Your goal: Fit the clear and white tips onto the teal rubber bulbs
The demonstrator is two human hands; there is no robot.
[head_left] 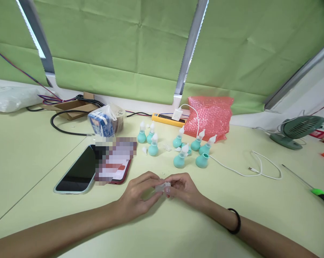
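Observation:
My left hand (139, 193) is closed on one end of a small clear plastic tube (159, 187), pinching it between thumb and fingers. At the tube's other end my right hand (184, 190) grips it with thumb and curled fingers; part of it is hidden there. Beyond the hands stand several teal bulb nasal aspirators with clear tips, among them one aspirator (153, 146) at the left and another (180, 159) at the right. A teal bulb (202, 161) with an open top and no tip stands beside them. Small white tips (145, 151) lie among them.
Two phones (77, 172) lie left of the hands. A white cable (239, 172) and a green-handled screwdriver (316, 192) are at the right. Farther back are a yellow power strip (162, 119), a pink bubble-wrap bag (210, 114), a plastic-wrapped package (104, 122) and a green fan (296, 129).

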